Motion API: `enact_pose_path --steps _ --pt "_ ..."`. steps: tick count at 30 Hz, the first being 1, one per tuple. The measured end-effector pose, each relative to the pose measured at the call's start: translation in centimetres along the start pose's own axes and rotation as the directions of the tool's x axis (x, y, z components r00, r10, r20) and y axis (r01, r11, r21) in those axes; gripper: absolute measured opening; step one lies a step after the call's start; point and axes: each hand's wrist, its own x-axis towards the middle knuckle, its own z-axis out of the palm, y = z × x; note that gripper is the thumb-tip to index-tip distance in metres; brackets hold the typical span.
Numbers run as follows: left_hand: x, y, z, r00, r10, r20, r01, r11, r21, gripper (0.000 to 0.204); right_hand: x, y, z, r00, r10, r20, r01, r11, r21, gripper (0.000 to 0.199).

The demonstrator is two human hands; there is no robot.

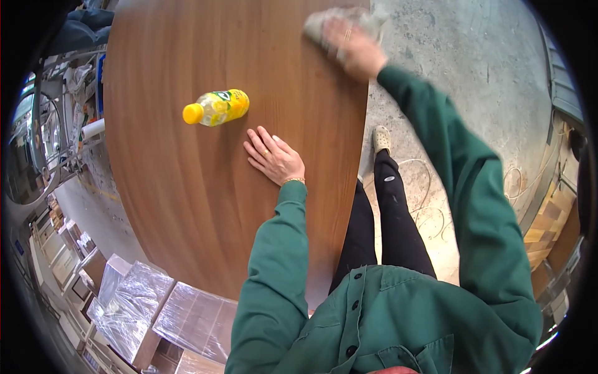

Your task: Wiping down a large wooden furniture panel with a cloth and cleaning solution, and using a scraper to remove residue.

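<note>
Table (187, 199): one, brown, wood-grained top, spread before the person.

Left hand (274, 158): palm down on the table, fingers apart and extended, grasping nothing; bracelet (294, 180) at the wrist. Nearest item: the bottle.

Bottle (224, 107): one, on the table, just beyond the left fingertips and apart from them; clear body, yellow label, yellow cap (193, 113) directed to the left.

Right hand (354, 50): arm stretched out, laid over the cloth. Blurred; whether the fingers grip the cloth or merely press on it cannot be told.

Cloth (317, 26): one, pale greyish, bunched beneath the right hand, at the table's right edge near the top of the view.

Clothing: green buttoned shirt (398, 305), long sleeves; black trousers (405, 227); one pale shoe (382, 139) in view.

Surroundings: grey floor (448, 56) to the right of the table; boxes (199, 318) in clear plastic wrap, lower left.
</note>
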Motion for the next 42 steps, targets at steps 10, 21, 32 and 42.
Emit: enact_pose_path --steps 10,21,32,42 --pt "0.5 -1.0 -0.7 0.995 -0.068 0.074 0.066 0.998 0.024 0.040 -13.0 -10.0 -1.2 0.943 -0.164 0.290 0.080 0.956 0.281 0.068" --pt "0.9 -0.3 -0.7 0.990 -0.069 0.122 0.073 0.997 -0.025 0.039 17.2 22.1 -3.6 0.961 -0.033 -0.273 0.029 0.999 -0.019 0.039" --pt "1.3 0.0 -0.7 0.986 -0.074 0.151 0.075 0.997 0.000 0.040 -1.4 9.5 -2.6 0.967 -0.228 0.114 0.207 0.963 0.172 0.050" --pt "1.7 1.6 0.3 0.987 -0.030 0.155 0.040 0.998 -0.057 0.041 24.4 38.6 -3.9 0.897 -0.285 -0.339 0.053 0.829 -0.557 0.024"
